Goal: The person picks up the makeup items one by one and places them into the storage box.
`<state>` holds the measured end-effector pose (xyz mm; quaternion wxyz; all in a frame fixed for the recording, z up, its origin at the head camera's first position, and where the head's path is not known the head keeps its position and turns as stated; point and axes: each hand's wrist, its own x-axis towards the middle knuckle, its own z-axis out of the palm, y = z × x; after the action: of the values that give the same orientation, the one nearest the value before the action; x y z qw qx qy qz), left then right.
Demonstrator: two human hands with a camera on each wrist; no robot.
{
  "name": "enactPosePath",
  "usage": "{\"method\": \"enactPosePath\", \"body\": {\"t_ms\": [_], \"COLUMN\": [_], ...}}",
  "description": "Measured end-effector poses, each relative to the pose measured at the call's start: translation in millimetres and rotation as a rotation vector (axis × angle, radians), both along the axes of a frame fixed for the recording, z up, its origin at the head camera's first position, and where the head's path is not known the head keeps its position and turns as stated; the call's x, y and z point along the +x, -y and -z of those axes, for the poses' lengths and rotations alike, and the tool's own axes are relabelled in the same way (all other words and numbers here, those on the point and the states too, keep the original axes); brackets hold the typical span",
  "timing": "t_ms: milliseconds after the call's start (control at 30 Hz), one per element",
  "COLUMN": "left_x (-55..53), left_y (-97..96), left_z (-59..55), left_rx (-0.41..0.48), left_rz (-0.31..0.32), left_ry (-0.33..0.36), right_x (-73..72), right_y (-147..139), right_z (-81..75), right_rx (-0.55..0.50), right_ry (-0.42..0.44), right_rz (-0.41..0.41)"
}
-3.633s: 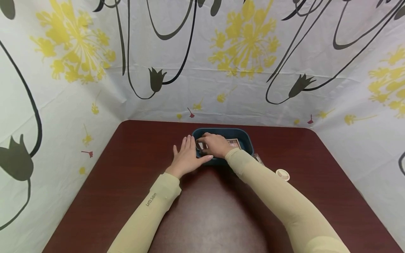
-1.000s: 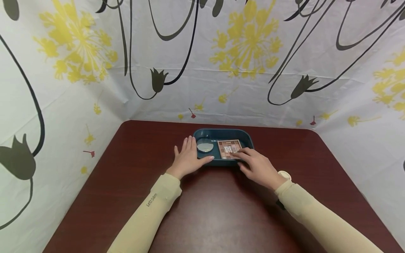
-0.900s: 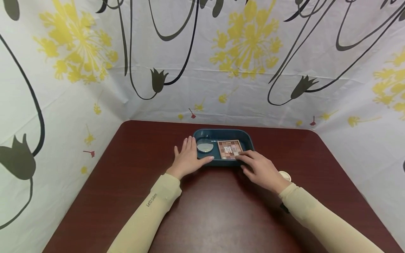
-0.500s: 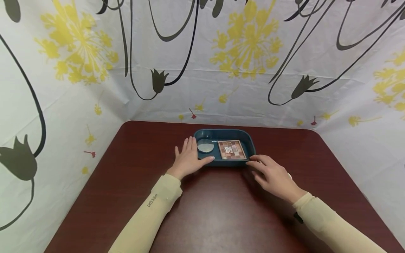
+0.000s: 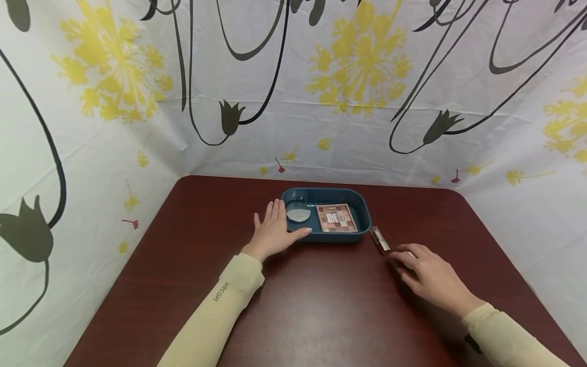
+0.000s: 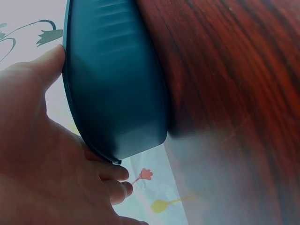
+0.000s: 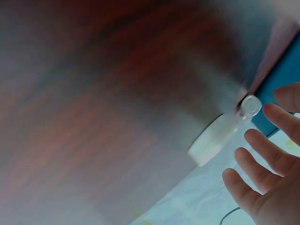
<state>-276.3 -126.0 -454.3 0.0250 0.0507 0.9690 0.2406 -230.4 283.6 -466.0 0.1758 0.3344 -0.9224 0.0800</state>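
Spread along the left end of a blue tray (image 5: 339, 237), my left hand (image 5: 270, 232) rests with straight fingers. The left wrist view has its thumb and fingertips at the rim of the tray (image 6: 117, 84). In the tray lie a round compact (image 5: 298, 214) with a pale, shiny disc and a square makeup palette (image 5: 337, 218) in brown and pink. My right hand (image 5: 431, 275) hovers over the table to the right, fingers loosely bent and holding nothing. Just beyond its fingertips lies a slim clear-and-silver tube (image 5: 380, 239). A round cream case (image 7: 213, 140) is mostly hidden behind that hand in the head view.
The dark red-brown table (image 5: 312, 306) has rounded far corners. A white cloth with yellow and grey flower prints (image 5: 257, 142) hangs around its back and sides.
My right hand reached into the tray at the round compact earlier, then passed over the palette and drew back right and nearer, uncovering the tube. My left hand has stayed at the tray.
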Motion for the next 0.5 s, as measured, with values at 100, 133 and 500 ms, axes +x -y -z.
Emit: {"method": "enactPosePath", "body": {"t_ms": [100,133,500], "left_x": [0.0,-0.1,-0.8], "left_y": [0.1,0.1,0.4], "left_z": [-0.5,-0.6,1.0], "left_rx": [0.001,0.005,0.015], "left_rz": [-0.003,-0.003,-0.007], "left_ry": [-0.001,0.002,-0.001], "right_x": [4.9,6.4,16.5], "right_y": [-10.5,-13.6,-29.5], "right_z": [0.9,1.3,4.5], "right_rx": [-0.004,-0.006,-0.002], "right_ry": [0.003,0.009,0.009], "right_rz": [0.018,0.024,0.057]}}
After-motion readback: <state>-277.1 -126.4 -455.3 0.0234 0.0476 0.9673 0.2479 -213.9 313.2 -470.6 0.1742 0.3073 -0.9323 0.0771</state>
